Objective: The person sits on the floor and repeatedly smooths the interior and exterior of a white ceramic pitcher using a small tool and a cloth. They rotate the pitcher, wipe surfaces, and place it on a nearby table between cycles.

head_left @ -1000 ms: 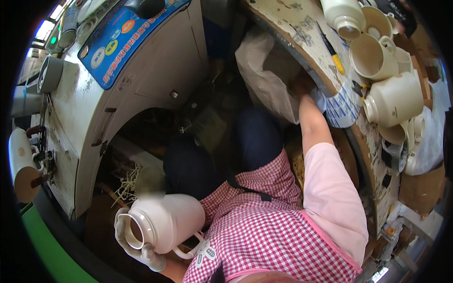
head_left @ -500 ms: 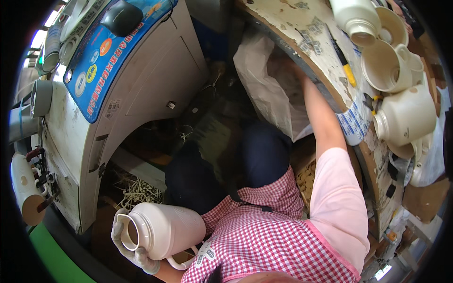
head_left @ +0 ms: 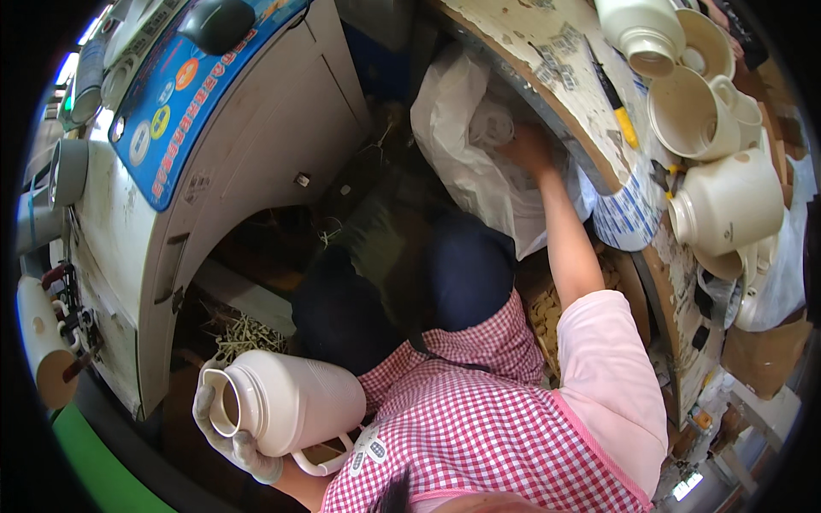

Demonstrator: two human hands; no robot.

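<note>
1. left hand (head_left: 229,445), gloved: curled round cream jug (head_left: 301,398) at mouth; long axis crosswise, mouth leftward.
2. right hand (head_left: 528,150), bare: inside white bag (head_left: 443,111), clear round piece (head_left: 496,126) just leftward; cannot tell whether gripped.

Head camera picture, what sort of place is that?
Probably a small workshop: cream jugs crowd a worn workbench, a yellow-handled tool lies near them, and the gloved left hand holds another jug.
</note>
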